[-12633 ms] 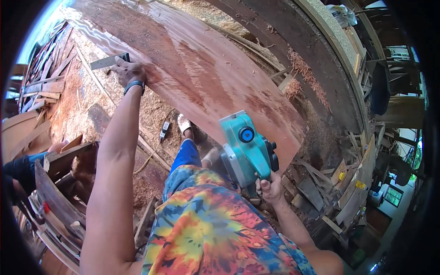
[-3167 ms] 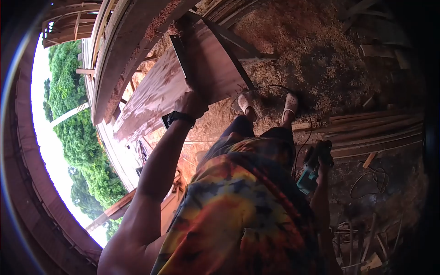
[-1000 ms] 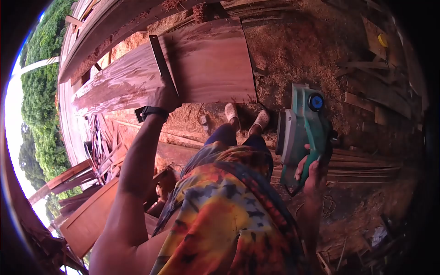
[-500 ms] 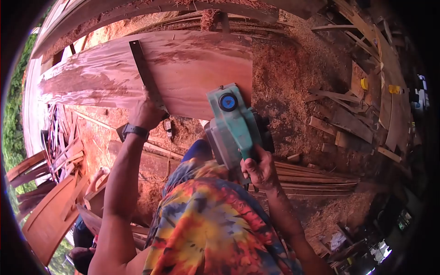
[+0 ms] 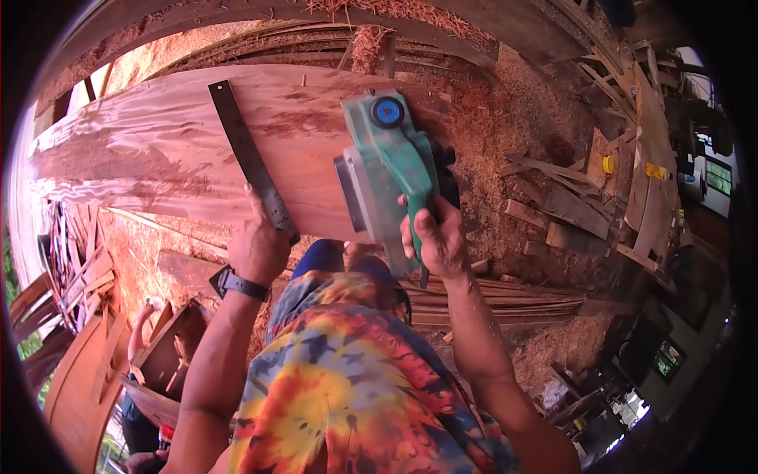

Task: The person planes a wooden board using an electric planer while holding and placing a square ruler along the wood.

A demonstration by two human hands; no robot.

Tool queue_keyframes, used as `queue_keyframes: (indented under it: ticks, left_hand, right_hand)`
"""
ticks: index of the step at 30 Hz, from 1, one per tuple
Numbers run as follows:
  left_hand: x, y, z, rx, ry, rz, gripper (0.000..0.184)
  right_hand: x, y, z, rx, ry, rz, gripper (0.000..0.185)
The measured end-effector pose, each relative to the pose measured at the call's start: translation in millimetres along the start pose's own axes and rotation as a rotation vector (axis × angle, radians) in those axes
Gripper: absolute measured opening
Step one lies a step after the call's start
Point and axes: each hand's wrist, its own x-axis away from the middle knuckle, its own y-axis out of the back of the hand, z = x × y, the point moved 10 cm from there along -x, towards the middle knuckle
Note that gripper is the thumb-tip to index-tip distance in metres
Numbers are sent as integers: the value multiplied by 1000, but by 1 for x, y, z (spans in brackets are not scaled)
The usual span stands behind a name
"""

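Teal in colour, the power planer (image 5: 387,186) is now overlapping the wooden board (image 5: 308,162) in view; a second ago it was well off the board's end. Right-hand fingers (image 5: 427,227) are wrapping its handle. The left hand (image 5: 258,249) is holding the metal square (image 5: 239,138) across the board, one finger extending along it, others partly hidden.

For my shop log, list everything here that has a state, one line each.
Planer: held, on or off unclear
Straightedge: slanting across the board
Board: patchy, dark and pale
Left hand: closed on the straightedge's near end
Right hand: closed round the planer's handle
Wristwatch: strapped on
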Motion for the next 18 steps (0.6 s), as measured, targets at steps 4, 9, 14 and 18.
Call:
queue_keyframes:
  ticks: [4, 9, 14, 18]
  left_hand:
    - [-1, -2, 2, 27, -37, -1, 113]
    - [3, 0, 3, 74, -32, -27, 113]
    - [1, 6, 21, 140, -36, -68, 113]
    - [-9, 22, 52, 272, -3, -136, 111]
  right_hand:
    - [-64, -12, 29, 10, 66, -17, 55]
    - [-126, -16, 42, 40, 97, 7, 62]
    - [-83, -14, 28, 47, 41, 32, 62]
    - [9, -8, -4, 10, -81, 23, 73]
